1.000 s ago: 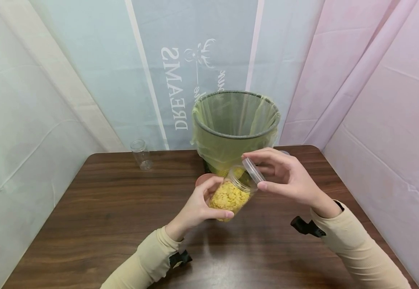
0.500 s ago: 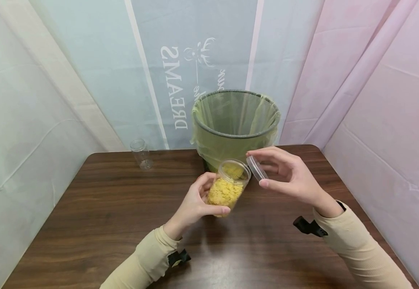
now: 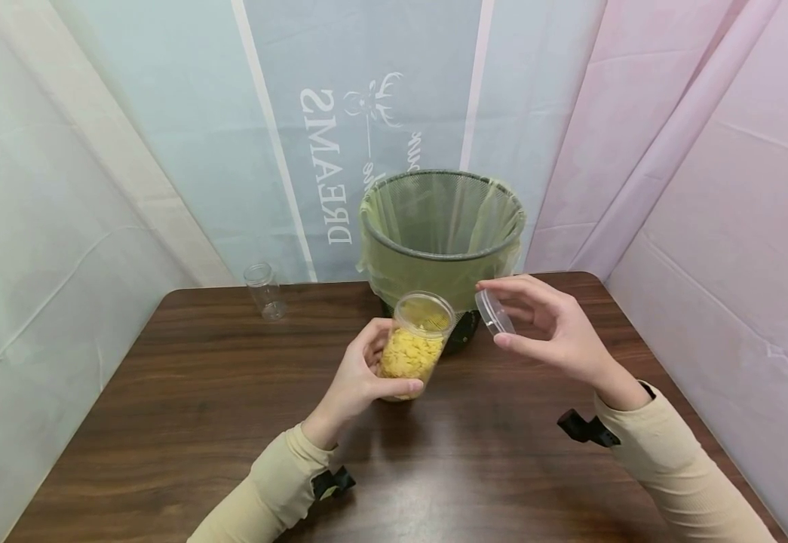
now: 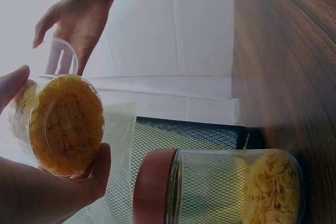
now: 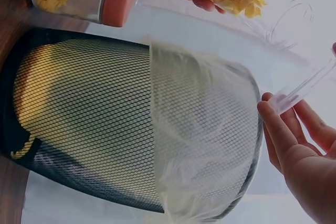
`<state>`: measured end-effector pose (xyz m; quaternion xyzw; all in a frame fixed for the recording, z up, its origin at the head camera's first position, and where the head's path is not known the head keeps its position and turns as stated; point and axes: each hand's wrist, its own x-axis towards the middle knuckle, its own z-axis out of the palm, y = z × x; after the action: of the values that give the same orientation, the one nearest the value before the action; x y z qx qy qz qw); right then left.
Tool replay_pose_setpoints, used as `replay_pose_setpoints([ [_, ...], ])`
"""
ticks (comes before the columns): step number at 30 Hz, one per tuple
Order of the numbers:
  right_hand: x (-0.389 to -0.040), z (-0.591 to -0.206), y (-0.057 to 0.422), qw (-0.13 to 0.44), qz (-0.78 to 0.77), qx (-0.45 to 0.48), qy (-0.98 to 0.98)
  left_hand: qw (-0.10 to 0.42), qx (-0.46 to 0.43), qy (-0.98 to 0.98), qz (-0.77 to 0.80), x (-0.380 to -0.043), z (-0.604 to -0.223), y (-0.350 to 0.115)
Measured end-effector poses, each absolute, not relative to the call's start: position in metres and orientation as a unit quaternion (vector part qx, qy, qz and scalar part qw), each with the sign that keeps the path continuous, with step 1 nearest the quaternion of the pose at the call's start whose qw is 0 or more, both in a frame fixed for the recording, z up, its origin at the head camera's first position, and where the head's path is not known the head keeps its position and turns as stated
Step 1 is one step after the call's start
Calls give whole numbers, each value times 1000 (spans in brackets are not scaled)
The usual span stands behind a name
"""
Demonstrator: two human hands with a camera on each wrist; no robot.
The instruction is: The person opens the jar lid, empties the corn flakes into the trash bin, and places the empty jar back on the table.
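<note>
My left hand (image 3: 349,377) grips a clear plastic jar (image 3: 412,351) of yellow flakes, which fill its lower part. The jar is off the table, mouth uncovered, leaning slightly right. To its right, my right hand (image 3: 563,328) pinches a clear round lid (image 3: 494,311) by its edge, with a gap between lid and jar. In the left wrist view the jar's base (image 4: 68,124) faces the camera. A second jar with a pinkish-red lid (image 4: 152,187) holds some flakes at its bottom; in the head view it is hidden behind the left hand and held jar.
A mesh bin (image 3: 461,332) with a yellowish-green liner (image 3: 434,279) stands at the back of the brown wooden table (image 3: 231,422). An uncovered clear jar (image 3: 265,292) stands at the back left. Printed cloth (image 3: 197,151) hangs behind the table.
The lid has come away from the jar's mouth and moved right with my right hand. My left hand has moved the jar left and tipped it more upright.
</note>
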<state>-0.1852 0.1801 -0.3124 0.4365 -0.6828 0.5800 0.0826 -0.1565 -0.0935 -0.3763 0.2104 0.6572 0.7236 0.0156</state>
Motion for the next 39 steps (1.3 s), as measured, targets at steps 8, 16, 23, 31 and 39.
replay_pose_setpoints([
  [8,-185,-317,186,81,582,414,-695,9,187,651,735,-158,-378,-99],
  [16,-186,-321,192,87,581,397,-705,-3,162,659,734,-158,-377,-104],
  [23,-186,-325,198,98,576,385,-714,-12,156,651,743,-158,-378,-109],
  [31,-186,-327,206,105,576,372,-720,-18,161,629,761,-156,-378,-114],
  [39,-188,-335,216,110,560,319,-757,-30,150,631,760,-156,-379,-121],
])
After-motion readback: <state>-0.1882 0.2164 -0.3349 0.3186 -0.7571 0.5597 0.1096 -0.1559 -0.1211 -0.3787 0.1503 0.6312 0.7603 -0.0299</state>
